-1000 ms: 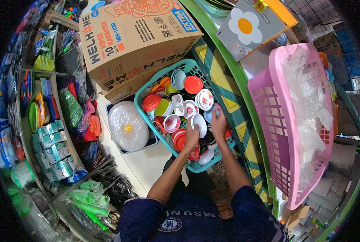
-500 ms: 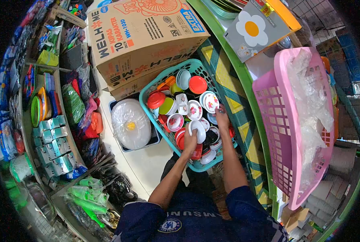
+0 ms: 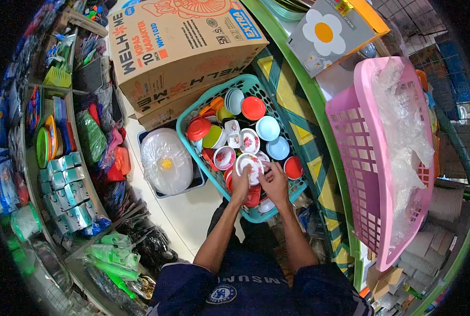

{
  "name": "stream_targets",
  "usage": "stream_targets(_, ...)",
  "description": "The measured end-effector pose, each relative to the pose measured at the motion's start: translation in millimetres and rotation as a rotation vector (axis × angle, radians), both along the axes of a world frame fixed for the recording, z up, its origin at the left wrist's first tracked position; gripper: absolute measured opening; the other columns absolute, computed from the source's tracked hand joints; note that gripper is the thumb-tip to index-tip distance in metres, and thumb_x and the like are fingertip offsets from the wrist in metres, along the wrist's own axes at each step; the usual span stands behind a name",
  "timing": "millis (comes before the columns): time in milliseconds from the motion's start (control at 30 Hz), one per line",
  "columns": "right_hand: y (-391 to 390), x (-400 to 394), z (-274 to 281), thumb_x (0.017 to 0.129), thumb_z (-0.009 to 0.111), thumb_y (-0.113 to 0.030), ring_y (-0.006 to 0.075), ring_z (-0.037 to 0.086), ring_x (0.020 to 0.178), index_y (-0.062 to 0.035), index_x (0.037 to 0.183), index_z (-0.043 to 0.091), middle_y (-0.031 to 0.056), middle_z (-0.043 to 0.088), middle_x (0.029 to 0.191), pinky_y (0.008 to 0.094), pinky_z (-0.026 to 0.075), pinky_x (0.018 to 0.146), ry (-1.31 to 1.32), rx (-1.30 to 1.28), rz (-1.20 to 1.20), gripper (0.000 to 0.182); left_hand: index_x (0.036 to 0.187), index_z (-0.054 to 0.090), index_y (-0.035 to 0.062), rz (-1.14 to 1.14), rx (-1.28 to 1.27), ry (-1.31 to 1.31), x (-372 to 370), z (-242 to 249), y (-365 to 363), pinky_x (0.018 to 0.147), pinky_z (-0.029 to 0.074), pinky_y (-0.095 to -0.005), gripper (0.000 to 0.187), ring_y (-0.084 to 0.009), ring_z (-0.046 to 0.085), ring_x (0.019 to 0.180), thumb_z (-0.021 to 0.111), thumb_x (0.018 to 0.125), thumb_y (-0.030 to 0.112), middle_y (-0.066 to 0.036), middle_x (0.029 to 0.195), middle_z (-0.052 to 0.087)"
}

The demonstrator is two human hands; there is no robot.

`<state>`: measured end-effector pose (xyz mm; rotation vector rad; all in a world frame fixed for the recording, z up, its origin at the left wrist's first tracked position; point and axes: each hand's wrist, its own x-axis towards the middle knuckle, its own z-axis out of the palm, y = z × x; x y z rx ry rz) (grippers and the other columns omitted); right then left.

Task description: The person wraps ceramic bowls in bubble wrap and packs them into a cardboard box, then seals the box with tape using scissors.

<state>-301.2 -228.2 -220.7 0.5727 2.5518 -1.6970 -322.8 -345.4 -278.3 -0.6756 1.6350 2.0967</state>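
Note:
A white bowl with a red flower print (image 3: 255, 164) is held over the teal basket (image 3: 185, 126). My left hand (image 3: 240, 185) is closed on its near left side, thumb over the rim. My right hand (image 3: 275, 183) pinches its right edge. Beneath and around are small bowls: a light blue bowl (image 3: 267, 128), another blue bowl (image 3: 278, 148), a red bowl (image 3: 293, 167) and a flowered bowl (image 3: 250, 140). Whether the plain white bowl sits under the flowered one in my left hand is hidden.
A large fan carton (image 3: 187, 52) stands behind the basket. To its left is a plastic-wrapped white container (image 3: 169, 160) in a dark tub. A pink basket (image 3: 369, 152) with clear plastic stands at right, beside a green shelf edge (image 3: 327, 126). Packed shelves (image 3: 61, 174) line the left.
My right hand has brought the flowered bowl from the basket's upper right down to my left hand, which held a plain white bowl. Light blue bowls now show where it was.

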Motion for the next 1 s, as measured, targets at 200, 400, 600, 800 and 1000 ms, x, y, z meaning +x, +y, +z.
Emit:
stream_targets(200,4.8,-29.6,-34.1,0.088,0.066,-0.02,0.024,0.061,0.071,-0.0026,0.105,0.066,0.014,0.062,0.087,0.0343,0.049,0.065,0.028,0.27,0.041,0.025,0.127,0.046,-0.0013,0.246,0.114,-0.084,1.0,13.0,-17.1,0.086,0.049,-0.0296,0.037,-0.0164,0.059,0.098,0.052,0.091,0.007,-0.011,0.114,0.058)
stream_targets(400,-0.2,-71.1,-83.3,0.082,0.07,-0.024,0.0349,0.066,0.084,-0.0002,0.104,0.064,0.0194,0.067,0.09,0.0423,0.051,0.074,-0.11,0.393,0.057,0.033,0.131,0.043,-0.0006,0.204,0.193,0.008,8.1,25.7,-27.5,0.083,0.052,-0.0286,0.042,-0.0165,0.061,0.098,0.053,0.09,0.002,-0.01,0.113,0.057)
stream_targets(600,1.5,-66.6,-90.5,0.079,0.073,-0.017,0.0293,0.069,0.077,-0.0013,0.099,0.065,0.0161,0.071,0.087,0.0383,0.053,0.068,-0.176,0.311,-0.17,0.026,0.131,0.045,0.0013,0.193,0.183,0.023,14.1,25.0,-34.0,0.083,0.053,-0.0296,0.041,-0.0173,0.061,0.099,0.054,0.09,0.002,-0.01,0.115,0.058)
stream_targets(800,7.6,-57.6,-93.2,0.081,0.073,-0.015,0.0221,0.069,0.071,-0.003,0.098,0.064,0.0127,0.07,0.083,0.0339,0.053,0.063,-0.039,0.261,-0.215,0.023,0.131,0.044,0.0007,0.165,0.156,0.032,14.2,24.6,-35.0,0.085,0.052,-0.0301,0.042,-0.0177,0.061,0.1,0.055,0.09,0.003,-0.011,0.114,0.058)
stream_targets(1000,10.2,-40.7,-90.5,0.087,0.068,-0.014,0.0185,0.068,0.069,-0.001,0.105,0.058,0.0129,0.069,0.086,0.0306,0.052,0.059,0.049,0.236,-0.187,0.025,0.129,0.045,0.0004,0.173,0.124,0.064,15.3,29.3,-31.8,0.085,0.051,-0.0297,0.044,-0.0175,0.061,0.099,0.059,0.088,0.004,-0.01,0.114,0.059)
